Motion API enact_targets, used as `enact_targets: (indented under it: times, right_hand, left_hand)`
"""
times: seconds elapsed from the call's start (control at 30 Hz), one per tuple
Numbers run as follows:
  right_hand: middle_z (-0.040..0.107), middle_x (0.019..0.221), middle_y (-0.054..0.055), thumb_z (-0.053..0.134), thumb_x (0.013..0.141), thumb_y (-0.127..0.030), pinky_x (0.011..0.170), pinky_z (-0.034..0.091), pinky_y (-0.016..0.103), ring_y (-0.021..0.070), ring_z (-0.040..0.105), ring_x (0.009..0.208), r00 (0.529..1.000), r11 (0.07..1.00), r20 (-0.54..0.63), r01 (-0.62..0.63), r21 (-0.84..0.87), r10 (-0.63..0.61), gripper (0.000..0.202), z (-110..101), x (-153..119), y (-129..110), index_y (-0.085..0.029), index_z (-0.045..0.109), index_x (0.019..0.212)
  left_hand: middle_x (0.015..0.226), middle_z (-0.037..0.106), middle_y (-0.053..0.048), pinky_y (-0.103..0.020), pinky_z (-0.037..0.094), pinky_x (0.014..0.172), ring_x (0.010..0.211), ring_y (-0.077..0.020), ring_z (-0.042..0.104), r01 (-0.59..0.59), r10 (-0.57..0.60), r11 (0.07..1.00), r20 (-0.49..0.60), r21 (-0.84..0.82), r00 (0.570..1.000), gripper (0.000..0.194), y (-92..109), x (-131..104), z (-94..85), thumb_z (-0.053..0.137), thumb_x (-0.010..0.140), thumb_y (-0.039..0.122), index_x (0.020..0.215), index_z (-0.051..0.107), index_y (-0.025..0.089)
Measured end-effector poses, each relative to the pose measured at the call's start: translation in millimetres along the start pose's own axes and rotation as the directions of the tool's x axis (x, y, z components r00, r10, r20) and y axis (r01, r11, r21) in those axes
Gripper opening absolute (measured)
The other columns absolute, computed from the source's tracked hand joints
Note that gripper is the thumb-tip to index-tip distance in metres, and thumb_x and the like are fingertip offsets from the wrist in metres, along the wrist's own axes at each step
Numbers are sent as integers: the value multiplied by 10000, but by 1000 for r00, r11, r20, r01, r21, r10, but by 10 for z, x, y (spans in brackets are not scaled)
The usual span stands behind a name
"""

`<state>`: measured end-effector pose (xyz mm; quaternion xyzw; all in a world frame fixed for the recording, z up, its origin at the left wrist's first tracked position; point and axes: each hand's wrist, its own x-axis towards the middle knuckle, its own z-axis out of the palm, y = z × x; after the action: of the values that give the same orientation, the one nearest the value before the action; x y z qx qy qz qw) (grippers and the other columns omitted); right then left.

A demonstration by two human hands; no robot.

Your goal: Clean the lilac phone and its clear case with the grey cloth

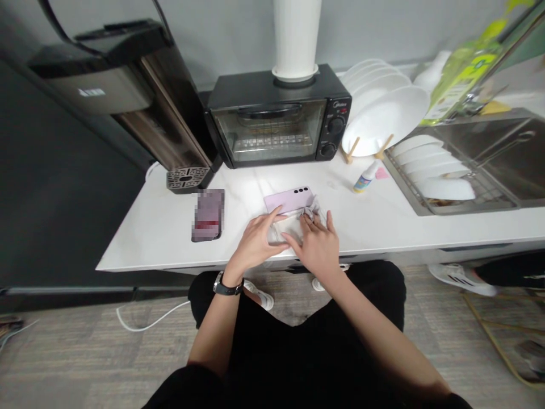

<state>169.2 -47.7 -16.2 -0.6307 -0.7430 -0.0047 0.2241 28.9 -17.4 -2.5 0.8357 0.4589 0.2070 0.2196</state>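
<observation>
A lilac phone [287, 200] lies back up on the white counter, its camera lenses at the right end. Just in front of it is what looks like a clear phone case [281, 228], partly covered by my hands. My left hand [253, 241] grips the left end of this case between thumb and fingers. With its fingertips, my right hand [317, 244] presses a crumpled whitish cloth or tissue [314, 209] against the right part of the case. The right thumb and little finger are spread. A small spray bottle [365, 178] stands to the right.
Behind the phone stands a black toaster oven [272, 122] with white cups stacked on top. A dispenser [170, 113] and a dark phone-like item [208, 216] are at left. Plates [385, 122], a pink piece [382, 173] and a sink rack [481, 207] are at right.
</observation>
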Motion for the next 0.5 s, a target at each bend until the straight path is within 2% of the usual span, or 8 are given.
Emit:
enact_targets:
  times: [0.1, 0.2, 0.37, 0.5]
  right_hand:
    - [459, 1040, 108, 331, 703, -436, 924, 109, 408, 223, 290, 1047, 993, 992, 53, 97, 75, -101, 491, 26, -44, -210, -104, 367, 1063]
    - [488, 1010, 60, 319, 700, -446, 924, 164, 386, 198, 302, 1045, 983, 980, 83, 151, 130, -163, 452, -2, -106, -287, -175, 380, 1056]
    - [498, 997, -14, 314, 717, -419, 925, 171, 392, 161, 344, 1020, 974, 973, 115, 179, 145, -197, 347, -117, -189, -93, -289, 387, 1030]
    - [497, 1000, -17, 308, 735, -385, 935, 126, 380, 154, 357, 1011, 986, 989, 103, 122, 78, -130, 310, -199, -216, 178, -293, 404, 1015]
  left_hand:
    - [1102, 414, -8, -312, 246, 877, 1009, -168, 347, 7, -7, 1000, -4, -5, 1000, 702, -53, -10, -3, 515, 599, 243, 1177, 118, 238]
    - [1083, 421, -18, -299, 275, 861, 989, -167, 374, 37, -37, 999, 5, -7, 999, 735, -70, -24, 2, 524, 582, 229, 1183, 100, 229]
    - [1079, 426, 6, -312, 280, 862, 1023, -179, 349, 54, -54, 999, -2, -7, 999, 733, -6, -31, -1, 520, 592, 258, 1181, 85, 261]
    - [1111, 406, 43, -326, 266, 874, 1031, -183, 335, 34, -34, 999, 1, -4, 999, 733, 36, -14, -14, 529, 592, 286, 1173, 82, 303]
